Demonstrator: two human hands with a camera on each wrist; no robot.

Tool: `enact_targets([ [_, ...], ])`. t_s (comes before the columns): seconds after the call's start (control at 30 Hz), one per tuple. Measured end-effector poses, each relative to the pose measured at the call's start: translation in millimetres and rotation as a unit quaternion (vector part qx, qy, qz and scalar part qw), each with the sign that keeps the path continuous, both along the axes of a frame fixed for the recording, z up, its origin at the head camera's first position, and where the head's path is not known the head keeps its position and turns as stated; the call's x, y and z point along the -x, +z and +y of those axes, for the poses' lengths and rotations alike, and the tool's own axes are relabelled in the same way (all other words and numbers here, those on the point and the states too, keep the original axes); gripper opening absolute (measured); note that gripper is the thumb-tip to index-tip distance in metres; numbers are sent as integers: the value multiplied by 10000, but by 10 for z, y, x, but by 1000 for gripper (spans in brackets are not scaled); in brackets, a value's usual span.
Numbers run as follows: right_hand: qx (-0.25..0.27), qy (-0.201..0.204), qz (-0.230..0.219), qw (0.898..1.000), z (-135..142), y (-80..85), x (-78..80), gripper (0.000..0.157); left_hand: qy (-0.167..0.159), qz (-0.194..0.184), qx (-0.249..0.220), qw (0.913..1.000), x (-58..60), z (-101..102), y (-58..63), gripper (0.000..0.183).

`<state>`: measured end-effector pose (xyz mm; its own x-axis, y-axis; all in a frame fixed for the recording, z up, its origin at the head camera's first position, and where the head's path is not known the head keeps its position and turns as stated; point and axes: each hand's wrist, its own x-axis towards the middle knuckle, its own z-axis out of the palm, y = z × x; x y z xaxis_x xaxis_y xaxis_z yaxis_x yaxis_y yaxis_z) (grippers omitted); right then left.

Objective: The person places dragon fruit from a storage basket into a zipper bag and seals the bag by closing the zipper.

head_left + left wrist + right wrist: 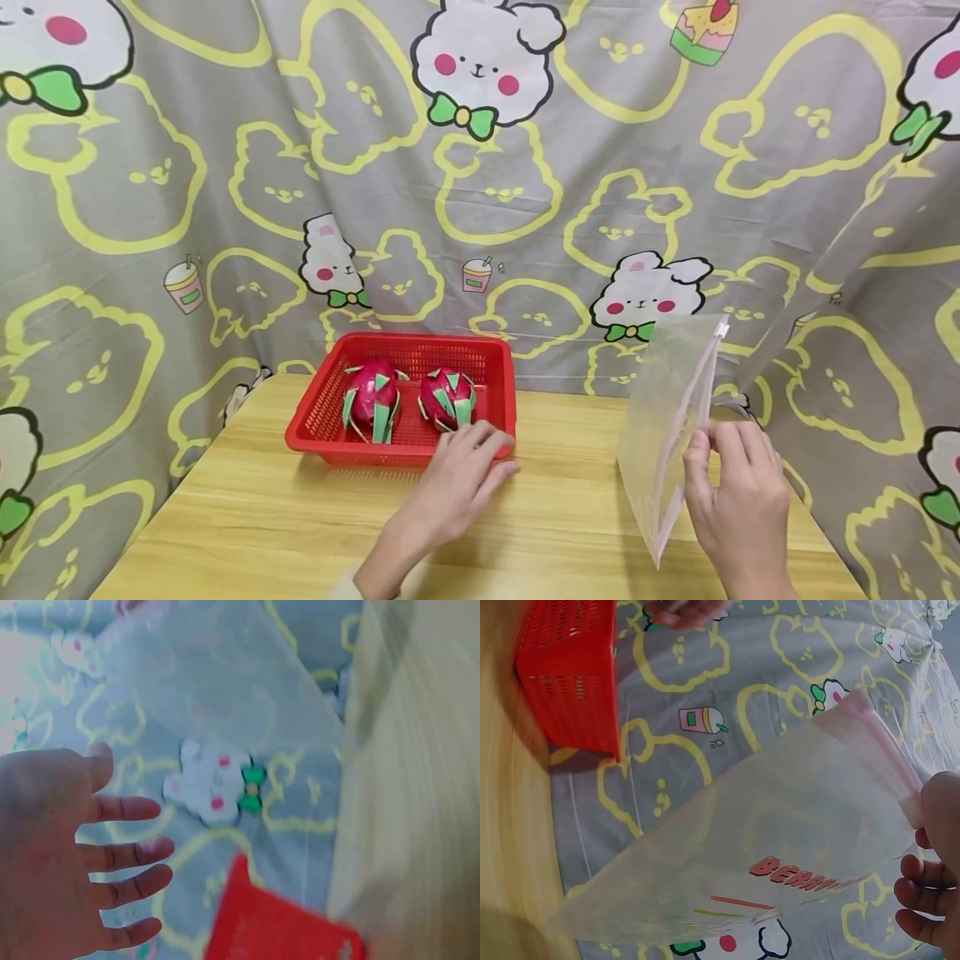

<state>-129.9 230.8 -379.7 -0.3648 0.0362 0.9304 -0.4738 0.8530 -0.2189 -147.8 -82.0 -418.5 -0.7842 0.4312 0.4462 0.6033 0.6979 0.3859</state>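
My right hand (742,496) pinches a translucent zip bag (648,417) by its slider-closure edge, and the bag hangs upright at the right. Red "BERRY" lettering shows on the bag (765,795) in the right wrist view. Two toy-like dragon fruits, a left one (367,393) and a right one (447,385), lie apart in a red plastic basket (352,452). Beside the basket's front right corner hovers my left hand (461,483), holding nothing. Its fingers are spread and nearly straight in the left wrist view; whether it touches the rim I cannot tell.
Both hands are over a light wood-grain table (247,517). Behind it and along both sides hangs a grey curtain (525,225) printed with yellow outlines and white rabbits, close behind the basket.
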Motion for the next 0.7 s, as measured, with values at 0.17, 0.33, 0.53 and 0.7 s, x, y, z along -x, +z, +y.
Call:
enact_targets([
  [0.17, 25, 21, 81, 10000, -31, -15, 7, 30, -435, 315, -163, 9984, -36, 355, 163, 30],
  [0.33, -76, 96, 148, 9998, -74, -21, 6, 30, -730, 381, -403, 9958, -81, 656, 272, 33],
  [0.53, -234, 155, 32, 9996, -103, -24, 12, 31, -958, 600, -958, 9890, -71, 898, 399, 31],
  [0.7, -277, 116, 42, 9995, -121, -31, 28, 32, -659, 982, -756, 9901, -1, 1039, 540, 31],
])
